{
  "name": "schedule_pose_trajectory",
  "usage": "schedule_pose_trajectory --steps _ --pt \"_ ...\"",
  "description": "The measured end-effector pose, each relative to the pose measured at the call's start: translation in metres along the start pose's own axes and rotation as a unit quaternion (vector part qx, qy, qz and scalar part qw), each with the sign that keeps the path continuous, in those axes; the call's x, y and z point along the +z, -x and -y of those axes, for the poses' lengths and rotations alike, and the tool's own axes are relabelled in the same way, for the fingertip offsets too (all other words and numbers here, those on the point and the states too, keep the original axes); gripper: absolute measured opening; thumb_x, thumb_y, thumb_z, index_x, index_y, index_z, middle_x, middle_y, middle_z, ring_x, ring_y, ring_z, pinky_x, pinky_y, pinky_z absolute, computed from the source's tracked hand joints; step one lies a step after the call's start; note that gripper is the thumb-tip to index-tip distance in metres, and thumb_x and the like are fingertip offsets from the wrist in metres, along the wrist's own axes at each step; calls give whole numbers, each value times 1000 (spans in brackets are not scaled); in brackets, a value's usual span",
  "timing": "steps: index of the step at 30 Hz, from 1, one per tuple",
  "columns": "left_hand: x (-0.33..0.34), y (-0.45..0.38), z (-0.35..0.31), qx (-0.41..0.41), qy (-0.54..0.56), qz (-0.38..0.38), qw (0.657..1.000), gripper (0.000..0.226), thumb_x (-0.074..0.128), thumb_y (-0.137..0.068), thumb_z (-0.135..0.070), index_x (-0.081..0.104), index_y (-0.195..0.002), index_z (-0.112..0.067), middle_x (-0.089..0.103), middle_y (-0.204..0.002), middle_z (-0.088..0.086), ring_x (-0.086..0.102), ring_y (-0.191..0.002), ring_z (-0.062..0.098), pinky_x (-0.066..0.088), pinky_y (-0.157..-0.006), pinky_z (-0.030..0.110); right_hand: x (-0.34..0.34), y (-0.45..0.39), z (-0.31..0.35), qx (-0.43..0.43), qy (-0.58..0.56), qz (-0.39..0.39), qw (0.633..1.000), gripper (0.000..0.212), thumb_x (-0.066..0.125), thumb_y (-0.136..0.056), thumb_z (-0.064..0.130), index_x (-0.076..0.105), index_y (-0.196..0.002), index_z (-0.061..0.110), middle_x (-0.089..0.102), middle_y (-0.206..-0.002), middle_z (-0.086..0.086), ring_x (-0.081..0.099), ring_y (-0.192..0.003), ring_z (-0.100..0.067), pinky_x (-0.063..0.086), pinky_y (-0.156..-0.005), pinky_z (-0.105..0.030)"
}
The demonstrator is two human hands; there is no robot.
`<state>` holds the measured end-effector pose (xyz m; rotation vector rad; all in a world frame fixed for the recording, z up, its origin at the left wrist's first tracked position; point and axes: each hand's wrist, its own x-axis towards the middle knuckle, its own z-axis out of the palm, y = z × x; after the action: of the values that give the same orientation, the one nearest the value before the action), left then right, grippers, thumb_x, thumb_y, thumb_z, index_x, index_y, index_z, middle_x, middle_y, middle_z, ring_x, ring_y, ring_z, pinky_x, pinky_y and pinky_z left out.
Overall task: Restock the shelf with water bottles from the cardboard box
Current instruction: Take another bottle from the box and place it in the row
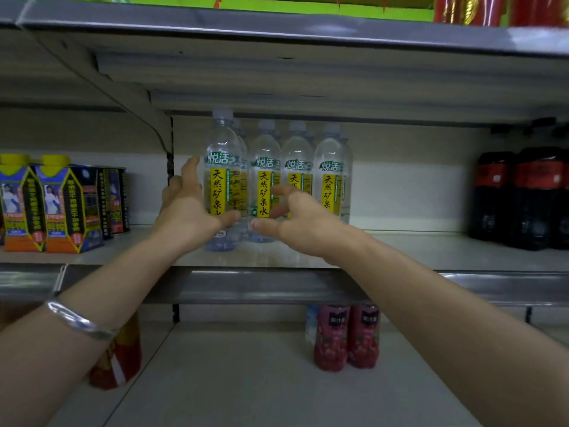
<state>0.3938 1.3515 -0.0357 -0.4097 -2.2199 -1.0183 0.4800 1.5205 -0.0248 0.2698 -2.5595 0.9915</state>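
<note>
Several clear water bottles with yellow and green labels stand in a row on the middle shelf (400, 251). The leftmost water bottle (222, 155) stands nearest the front, with more bottles (331, 167) to its right and behind. My left hand (187, 208) is spread beside that front bottle, fingers apart, thumb against its lower part. My right hand (295, 217) hovers in front of the second and third bottles, fingers curled but apart, holding nothing. No cardboard box appears in view.
Blue and yellow drink cartons (58, 204) stand at the left of the same shelf, dark cola bottles (523, 198) at the right. On the lower shelf are two red juice bottles (346, 337) and a red packet (118, 362). Another shelf (277, 29) hangs close overhead.
</note>
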Motion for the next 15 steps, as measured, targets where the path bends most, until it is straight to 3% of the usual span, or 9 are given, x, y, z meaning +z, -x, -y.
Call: schedule_pose_trajectory --steps 10,15 --pt "-7 39 -37 123 18 -35 992 82 74 -78 -38 31 -146 -23 43 -134 8 40 -128 22 36 -103 37 -14 26 -11 -24 -6 -51 998 62 66 -88 41 40 -142 24 62 -110 7 61 -102 -12 49 -94 -32" --pt "-8 53 -58 172 48 -18 984 63 70 -82 -37 44 -137 -24 45 -123 -3 44 -115 8 36 -92 25 -21 39 -12 -48 -20 -82 995 56 67 -87 38 47 -137 22 64 -105 7 64 -96 -11 52 -88 -32"
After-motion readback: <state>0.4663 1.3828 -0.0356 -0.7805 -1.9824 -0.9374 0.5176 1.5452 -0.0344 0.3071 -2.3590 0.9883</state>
